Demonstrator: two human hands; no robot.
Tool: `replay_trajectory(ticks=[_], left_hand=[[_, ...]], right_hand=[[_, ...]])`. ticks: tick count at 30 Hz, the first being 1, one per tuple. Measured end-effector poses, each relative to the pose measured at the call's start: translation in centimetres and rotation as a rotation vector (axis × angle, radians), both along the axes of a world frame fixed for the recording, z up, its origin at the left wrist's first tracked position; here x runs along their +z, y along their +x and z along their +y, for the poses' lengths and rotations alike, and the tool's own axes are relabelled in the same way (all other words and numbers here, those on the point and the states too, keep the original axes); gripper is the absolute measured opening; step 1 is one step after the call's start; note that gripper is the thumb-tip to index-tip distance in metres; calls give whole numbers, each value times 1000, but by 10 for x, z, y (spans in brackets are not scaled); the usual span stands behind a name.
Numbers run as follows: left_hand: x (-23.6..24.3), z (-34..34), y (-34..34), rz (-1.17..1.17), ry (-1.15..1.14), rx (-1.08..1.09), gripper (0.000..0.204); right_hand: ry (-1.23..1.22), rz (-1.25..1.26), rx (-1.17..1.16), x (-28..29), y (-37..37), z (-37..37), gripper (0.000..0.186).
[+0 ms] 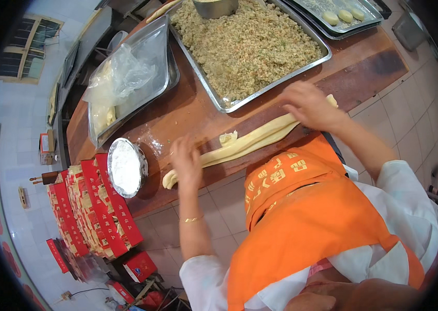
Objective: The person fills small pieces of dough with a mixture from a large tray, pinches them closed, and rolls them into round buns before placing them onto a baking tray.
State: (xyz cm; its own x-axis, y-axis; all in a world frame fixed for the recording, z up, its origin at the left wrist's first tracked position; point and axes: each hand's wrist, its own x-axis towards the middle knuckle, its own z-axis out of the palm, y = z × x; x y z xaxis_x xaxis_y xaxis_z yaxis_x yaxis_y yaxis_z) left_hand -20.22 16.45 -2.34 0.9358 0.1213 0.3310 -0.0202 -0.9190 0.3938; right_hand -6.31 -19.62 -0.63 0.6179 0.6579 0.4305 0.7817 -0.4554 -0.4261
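Observation:
A long, pale, folded rope of dough (pixel 250 139) lies slantwise along the near edge of the wooden table. Over its left end is my left hand (pixel 185 161), its fingers stretched out past the dough. My right hand (pixel 309 106) lies across the right end, fingers extended and thumb apart. Both palms hide the dough under them, so how firmly they press is hidden. A small torn scrap of dough (pixel 228 138) rests against the rope's far side. To the left of my left hand stands a round metal bowl of white flour (pixel 126 168).
Beyond the dough sits a big metal tray (pixel 273 85) heaped with crumbly filling, with a metal container (pixel 216 7) in it. A plastic-covered tray (pixel 163 67) holds more dough at left. Red packaging (pixel 92 210) is stacked lower left. Dough pieces (pixel 344 16) lie on another tray, far right.

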Motion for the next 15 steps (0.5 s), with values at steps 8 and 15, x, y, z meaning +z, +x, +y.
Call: replay_trajectory(ticks=[8,15], left_hand=[[-13,-67,40,311,-146,16,21],[2,-94,56,50,-363,-72,13]], right_hand=[[-22,233,101,-29,-19,70,16],[163,623,125,-26,-19,88,34]])
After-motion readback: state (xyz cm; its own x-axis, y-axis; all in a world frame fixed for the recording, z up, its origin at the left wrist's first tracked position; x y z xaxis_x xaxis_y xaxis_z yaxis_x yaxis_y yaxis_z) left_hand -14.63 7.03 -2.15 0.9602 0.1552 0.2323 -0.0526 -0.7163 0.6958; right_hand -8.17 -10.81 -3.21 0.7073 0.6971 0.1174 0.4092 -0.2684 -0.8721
